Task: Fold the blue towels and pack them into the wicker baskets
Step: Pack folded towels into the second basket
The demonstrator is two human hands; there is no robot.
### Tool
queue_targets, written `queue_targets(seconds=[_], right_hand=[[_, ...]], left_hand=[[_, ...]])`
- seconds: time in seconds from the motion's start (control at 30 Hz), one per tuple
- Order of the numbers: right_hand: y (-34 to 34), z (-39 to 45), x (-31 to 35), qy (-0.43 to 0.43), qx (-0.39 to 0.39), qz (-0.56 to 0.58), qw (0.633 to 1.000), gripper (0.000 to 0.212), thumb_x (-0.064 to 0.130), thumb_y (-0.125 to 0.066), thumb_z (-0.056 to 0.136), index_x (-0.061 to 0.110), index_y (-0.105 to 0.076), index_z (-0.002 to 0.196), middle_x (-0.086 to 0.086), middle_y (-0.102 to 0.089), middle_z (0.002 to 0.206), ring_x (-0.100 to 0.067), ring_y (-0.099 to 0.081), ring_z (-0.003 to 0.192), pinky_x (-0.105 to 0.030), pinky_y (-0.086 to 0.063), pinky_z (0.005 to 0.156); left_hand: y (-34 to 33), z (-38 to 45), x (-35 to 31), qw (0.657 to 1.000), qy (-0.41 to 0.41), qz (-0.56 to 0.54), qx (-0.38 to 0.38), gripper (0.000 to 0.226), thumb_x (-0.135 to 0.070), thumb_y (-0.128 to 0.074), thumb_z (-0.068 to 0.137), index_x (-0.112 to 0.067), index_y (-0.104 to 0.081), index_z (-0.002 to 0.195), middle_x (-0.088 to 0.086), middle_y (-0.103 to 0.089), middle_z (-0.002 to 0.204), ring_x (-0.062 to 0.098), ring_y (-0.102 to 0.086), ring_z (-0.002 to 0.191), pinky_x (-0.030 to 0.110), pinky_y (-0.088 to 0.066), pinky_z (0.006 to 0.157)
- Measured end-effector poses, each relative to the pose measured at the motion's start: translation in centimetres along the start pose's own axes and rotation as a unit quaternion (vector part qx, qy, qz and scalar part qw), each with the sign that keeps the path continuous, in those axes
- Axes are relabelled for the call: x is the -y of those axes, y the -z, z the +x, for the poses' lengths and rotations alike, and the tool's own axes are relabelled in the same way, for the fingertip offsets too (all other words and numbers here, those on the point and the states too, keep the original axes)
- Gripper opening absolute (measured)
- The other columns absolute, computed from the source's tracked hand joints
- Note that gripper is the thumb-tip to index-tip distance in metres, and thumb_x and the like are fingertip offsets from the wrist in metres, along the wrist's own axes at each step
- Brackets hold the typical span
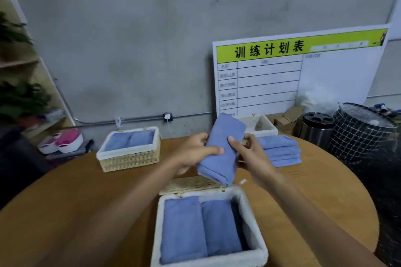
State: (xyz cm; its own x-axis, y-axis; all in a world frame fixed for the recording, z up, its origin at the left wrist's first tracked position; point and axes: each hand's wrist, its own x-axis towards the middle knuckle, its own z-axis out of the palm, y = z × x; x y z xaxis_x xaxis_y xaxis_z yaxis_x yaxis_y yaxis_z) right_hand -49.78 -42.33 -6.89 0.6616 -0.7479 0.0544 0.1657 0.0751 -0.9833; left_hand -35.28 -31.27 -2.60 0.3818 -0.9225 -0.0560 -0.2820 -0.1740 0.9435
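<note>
Both hands, the left [195, 154] and the right [245, 151], grip a folded towel [221, 147] from either side, above the tabletop [86, 191]. It hangs over the near basket [249, 219], which holds two towels.

Dim, flat indoor light with soft, faint shadows and no glare. The frame's edges bow from wide-angle distortion. Forearms at the bottom look smeared, perhaps by motion.

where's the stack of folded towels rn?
Head view, right of centre: the towel stack sits on the round table, just in front of the empty lined basket, beside the right hand.
</note>
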Motion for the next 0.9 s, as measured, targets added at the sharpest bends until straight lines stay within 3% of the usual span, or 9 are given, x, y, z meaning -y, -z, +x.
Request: queue_targets(seconds=[0.13,0.2,0.27,0.37,0.43,0.5,0.67,0.77,0.9], right_hand=[[-1.7,-3.2,0.0,0.0,0.003,-0.031,0.999,0.049,0.037,-0.078,0.083,0.007,-0.051,0.111,0.0,-0.07,0.089,-0.012,-0.069,0.079,-0.024,-0.049,0.056],[-1.8,-4.7,-0.2,-0.011,0.019,-0.054,0.998,0.048,0.039,-0.079,0.081,0.01,-0.05,0.106,-0.001,-0.072,0.089,-0.011,-0.068,0.078,-0.02,-0.046,0.053],[-1.6,-5.8,-0.6,-0.031,0.047,-0.102,0.993,0.048,0.041,-0.08,0.08,0.012,-0.049,0.103,-0.006,-0.072,0.095,-0.013,-0.068,0.078,-0.02,-0.045,0.052],[-1.1,-7.3,-1.6,-0.043,0.08,-0.221,0.971,0.056,0.046,-0.082,0.077,0.007,-0.049,0.1,-0.01,-0.066,0.09,-0.015,-0.06,0.073,-0.027,-0.042,0.056],[-1.0,-8.1,-2.4,-0.044,0.1,-0.299,0.948,0.056,0.043,-0.082,0.078,0.004,-0.05,0.102,-0.013,-0.066,0.089,-0.016,-0.06,0.073,-0.031,-0.046,0.057],[-1.0,-8.7,-3.3,-0.041,0.112,-0.355,0.927,0.049,0.036,-0.081,0.08,0.005,-0.05,0.102,-0.01,-0.065,0.087,-0.014,-0.059,0.072,-0.028,-0.047,0.057],[-1.6,-8.3,-4.7,0.01,0.123,-0.469,0.875,0.039,0.024,-0.078,0.083,0.006,-0.048,0.101,0.0,-0.057,0.079,-0.007,-0.049,0.067,-0.018,-0.039,0.056],[-1.6,-8.0,-4.5,0.031,0.122,-0.492,0.861,0.032,0.017,-0.076,0.084,0.007,-0.049,0.098,0.003,-0.054,0.075,-0.005,-0.047,0.064,-0.015,-0.04,0.055],[-1.5,-7.5,-5.0,0.066,0.124,-0.526,0.839,0.032,0.018,-0.074,0.085,0.01,-0.045,0.097,0.001,-0.054,0.077,-0.011,-0.05,0.068,-0.021,-0.036,0.055]], left_hand=[[0.4,-5.2,1.5,0.997,0.052,-0.05,-0.013,0.025,-0.035,-0.073,0.09,-0.016,-0.069,0.106,0.003,-0.076,0.102,0.018,-0.074,0.091,0.041,-0.055,0.085],[0.7,-7.0,2.1,0.996,0.062,-0.065,-0.019,0.027,-0.031,-0.07,0.093,-0.013,-0.063,0.112,0.012,-0.074,0.109,0.024,-0.073,0.091,0.046,-0.057,0.085],[0.5,-9.0,2.8,0.996,0.055,-0.064,-0.028,0.037,-0.022,-0.073,0.091,-0.015,-0.05,0.12,0.02,-0.072,0.111,0.025,-0.071,0.084,0.042,-0.061,0.073],[-0.5,-11.2,4.7,0.998,0.03,-0.047,0.017,0.035,-0.012,-0.069,0.093,-0.015,-0.041,0.113,0.02,-0.072,0.109,0.028,-0.073,0.089,0.038,-0.06,0.065],[-1.2,-12.0,6.3,0.999,0.035,-0.007,0.031,0.027,-0.012,-0.069,0.093,-0.019,-0.046,0.106,0.021,-0.07,0.1,0.032,-0.073,0.094,0.046,-0.062,0.072],[-1.7,-12.3,7.6,0.997,0.047,0.055,0.024,0.021,-0.018,-0.07,0.092,-0.022,-0.051,0.101,0.019,-0.064,0.085,0.028,-0.07,0.083,0.048,-0.062,0.078],[-2.5,-11.0,8.9,0.978,0.01,0.206,0.02,0.021,-0.032,-0.073,0.09,-0.025,-0.056,0.1,0.0,-0.056,0.056,0.017,-0.057,0.055,0.05,-0.06,0.068],[-2.9,-10.4,9.0,0.945,-0.041,0.326,-0.014,0.025,-0.045,-0.074,0.086,-0.029,-0.059,0.098,0.0,-0.064,0.067,0.014,-0.061,0.064,0.048,-0.054,0.071],[-2.3,-9.8,9.4,0.919,-0.109,0.376,-0.039,0.03,-0.056,-0.071,0.083,-0.035,-0.062,0.103,-0.013,-0.051,0.087,0.002,-0.049,0.079,0.035,-0.048,0.076]])
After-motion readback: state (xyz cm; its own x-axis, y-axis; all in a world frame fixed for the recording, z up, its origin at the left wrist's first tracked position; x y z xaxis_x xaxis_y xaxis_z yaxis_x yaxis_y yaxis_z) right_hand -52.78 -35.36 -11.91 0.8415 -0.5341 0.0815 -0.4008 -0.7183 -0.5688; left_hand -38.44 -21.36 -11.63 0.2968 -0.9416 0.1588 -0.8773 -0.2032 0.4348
